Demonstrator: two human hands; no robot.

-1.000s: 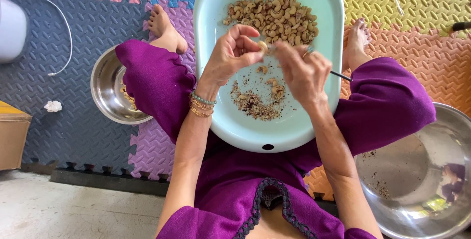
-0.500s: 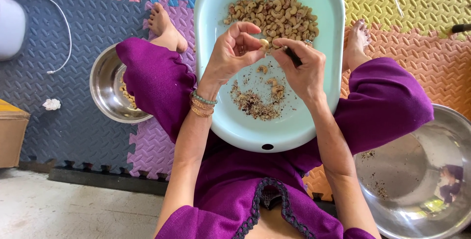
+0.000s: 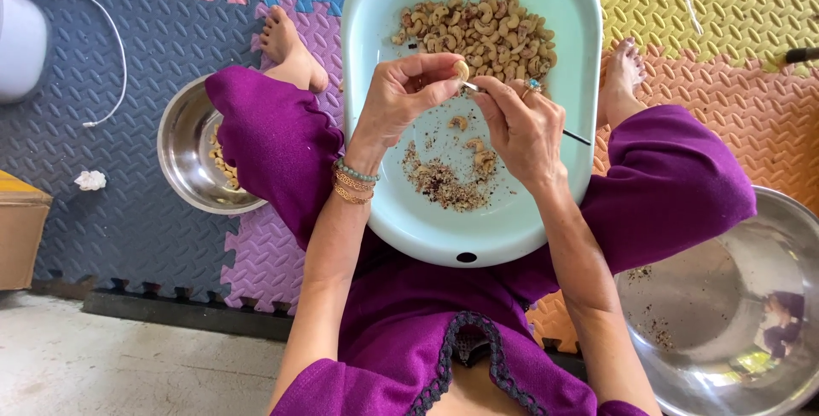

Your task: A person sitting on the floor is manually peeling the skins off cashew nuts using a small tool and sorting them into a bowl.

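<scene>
- Head view, hands: left hand (image 3: 401, 100) pinches a single cashew (image 3: 461, 69) between thumb and fingertips, raised over the pale blue tub (image 3: 375, 168), so that whatever comes off it would drop inside.
- Right hand (image 3: 520, 130) is closed around a thin pick (image 3: 573, 136); its tip meets the nut, and the dark handle end pokes out past the knuckles toward the tub's right wall.
- The two hands nearly touch, probably to brace the small nut against the point.
- Head view, the nut itself: pale cream, curved, and seemingly bare on the visible side, though it is too small to tell whether any skin remains.
- Head view, surroundings: a heap of cashews (image 3: 482, 36) lies at the tub's far end, and brown husk crumbs (image 3: 439, 184) with a few nuts lie nearer the person.
- A small steel bowl (image 3: 183, 156) holding some nuts sits by the left knee; a large steel basin (image 3: 725, 296) sits by the right, both within easy reach on the foam mat (image 3: 128, 203).
</scene>
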